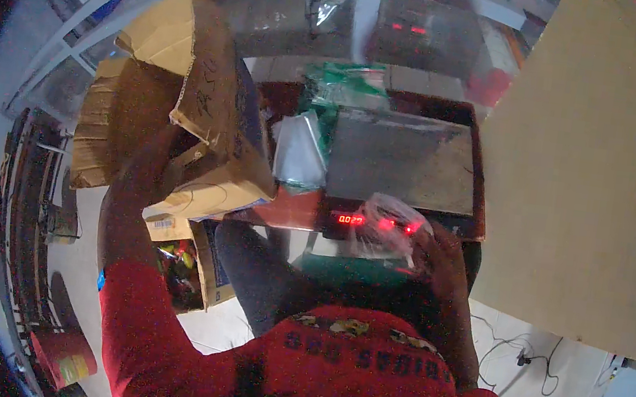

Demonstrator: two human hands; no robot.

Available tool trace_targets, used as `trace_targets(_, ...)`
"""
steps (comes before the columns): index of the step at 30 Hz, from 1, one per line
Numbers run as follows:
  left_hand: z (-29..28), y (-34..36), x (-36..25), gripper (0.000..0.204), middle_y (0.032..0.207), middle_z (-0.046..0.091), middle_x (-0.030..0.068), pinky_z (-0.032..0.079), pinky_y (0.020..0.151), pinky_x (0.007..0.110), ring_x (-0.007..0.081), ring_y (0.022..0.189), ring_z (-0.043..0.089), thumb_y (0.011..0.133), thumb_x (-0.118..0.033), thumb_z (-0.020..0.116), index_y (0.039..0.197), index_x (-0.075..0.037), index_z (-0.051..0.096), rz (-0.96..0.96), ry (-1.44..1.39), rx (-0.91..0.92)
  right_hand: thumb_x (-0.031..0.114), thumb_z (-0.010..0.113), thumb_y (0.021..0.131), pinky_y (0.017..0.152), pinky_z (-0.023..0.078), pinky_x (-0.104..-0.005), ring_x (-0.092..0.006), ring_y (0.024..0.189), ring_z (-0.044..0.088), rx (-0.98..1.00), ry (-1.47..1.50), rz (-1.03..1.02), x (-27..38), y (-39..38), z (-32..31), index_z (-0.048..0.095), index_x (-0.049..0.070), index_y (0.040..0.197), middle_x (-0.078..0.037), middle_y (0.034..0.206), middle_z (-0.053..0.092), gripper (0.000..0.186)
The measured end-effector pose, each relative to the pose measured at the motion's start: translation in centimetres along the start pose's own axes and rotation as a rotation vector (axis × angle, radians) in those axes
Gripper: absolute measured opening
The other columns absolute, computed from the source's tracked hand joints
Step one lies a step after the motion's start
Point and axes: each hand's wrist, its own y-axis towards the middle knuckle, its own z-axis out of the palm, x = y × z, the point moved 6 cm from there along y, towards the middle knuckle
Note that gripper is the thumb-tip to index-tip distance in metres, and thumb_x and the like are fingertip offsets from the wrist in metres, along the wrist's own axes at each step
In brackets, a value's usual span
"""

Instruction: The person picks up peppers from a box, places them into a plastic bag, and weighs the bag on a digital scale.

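Note:
My left forearm [131, 202] reaches into an open, tilted cardboard box [225, 114] on the left of the table. The box's flap and wall hide the fingers of that hand, so what it touches is out of sight. My right hand [443, 255] is closed on the edge of a thin clear plastic bag [390, 228]. The bag hangs just in front of the digital scale [403, 161] and partly covers its lit red display. Nothing stands on the scale's flat platform.
Behind and beside the scale lie a stack of clear plastic bags [301, 152] and a green plastic packet [345, 82]. A smaller box [184, 269] with colourful items stands on the floor at left. A large tan board [594, 179] rises at right, with cables [526, 358] below.

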Motion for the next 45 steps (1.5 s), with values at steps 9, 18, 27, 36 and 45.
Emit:
trace_targets(9, 0.1, -1.6, -0.2, 0.034, 0.117, 0.059, 0.0215, 0.047, 0.09, 0.044, 0.0361, 0.105, 0.059, 0.094, -0.022, 0.053, 0.123, -0.005, 0.052, 0.076, 0.638, 0.067, 0.022, 0.061, 0.091, 0.071, 0.047, -0.0357, -0.0239, 0.082, 0.057, 0.0, -0.221, -0.06, 0.2, 0.1, -0.1, 0.062, 0.005, 0.107, -0.012, 0.094, 0.059, 0.024)
trace_targets(18, -0.3, -0.6, 5.0, 0.035, 0.11, 0.063, 0.0146, 0.049, 0.085, 0.041, 0.0295, 0.1, 0.06, 0.092, -0.026, 0.057, 0.12, -0.005, 0.055, -0.057, 0.274, 0.081, 0.026, 0.057, 0.092, 0.051, 0.032, -0.0228, -0.0052, 0.057, 0.043, -0.016, -0.07, -0.104, 0.5, 0.2, 0.1, 0.062, 0.008, 0.091, 0.005, 0.064, 0.049, 0.018)
trace_targets(27, -0.1, 1.0, 6.5, 0.034, 0.106, 0.063, 0.0127, 0.049, 0.081, 0.039, 0.0274, 0.094, 0.06, 0.09, -0.026, 0.06, 0.117, -0.006, 0.056, -0.107, 0.144, 0.087, 0.028, 0.058, 0.092, 0.051, 0.033, -0.0234, -0.0054, 0.057, 0.045, -0.041, -0.383, -0.29, -0.6, 1.3, -0.2, 0.063, 0.006, 0.094, 0.004, 0.065, 0.051, 0.023)
trace_targets(36, 0.1, 2.8, 7.5, 0.033, 0.101, 0.062, 0.0109, 0.05, 0.077, 0.038, 0.0253, 0.089, 0.06, 0.088, -0.026, 0.063, 0.114, -0.006, 0.057, -0.139, 0.063, 0.113, 0.027, 0.059, 0.091, 0.051, 0.032, -0.0219, -0.0046, 0.059, 0.045, -0.004, -0.056, -0.112, -1.3, 1.4, 0.1, 0.063, 0.004, 0.099, 0.005, 0.068, 0.052, 0.024)
trace_targets(45, 0.3, 5.4, 9.2, 0.033, 0.096, 0.062, 0.009, 0.051, 0.073, 0.037, 0.0232, 0.083, 0.061, 0.085, -0.026, 0.066, 0.111, -0.007, 0.058, -0.164, -0.033, 0.127, 0.027, 0.062, 0.089, 0.054, 0.035, -0.0228, -0.0059, 0.064, 0.047, 0.047, 0.027, -0.079, 0.4, 0.2, 1.6, 0.063, 0.005, 0.101, 0.002, 0.074, 0.054, 0.025)
